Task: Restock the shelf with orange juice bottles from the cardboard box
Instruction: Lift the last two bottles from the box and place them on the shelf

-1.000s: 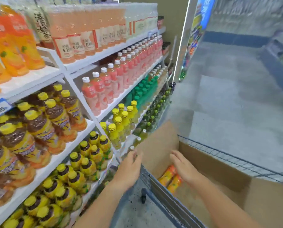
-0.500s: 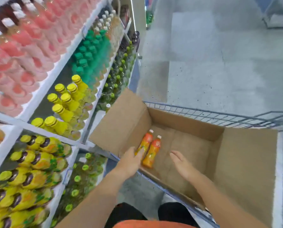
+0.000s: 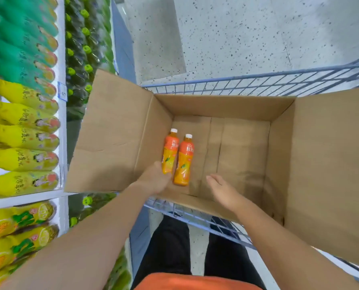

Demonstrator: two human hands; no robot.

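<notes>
Two orange juice bottles (image 3: 177, 156) lie side by side on the floor of the cardboard box (image 3: 237, 143), which sits in the wire cart (image 3: 258, 82). Your left hand (image 3: 155, 178) touches the base of the left bottle (whether it grips, you cannot tell); your right hand (image 3: 223, 190) hovers open nearby. The shelf (image 3: 62, 122) stands at left.

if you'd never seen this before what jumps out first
Two orange juice bottles lie side by side, white caps pointing away, on the floor of a big, otherwise empty cardboard box that sits in a wire cart. The left hand is at the base of the left bottle, while the right hand hovers open beside them. Along the left edge run shelves packed with yellow and green bottles.
</notes>
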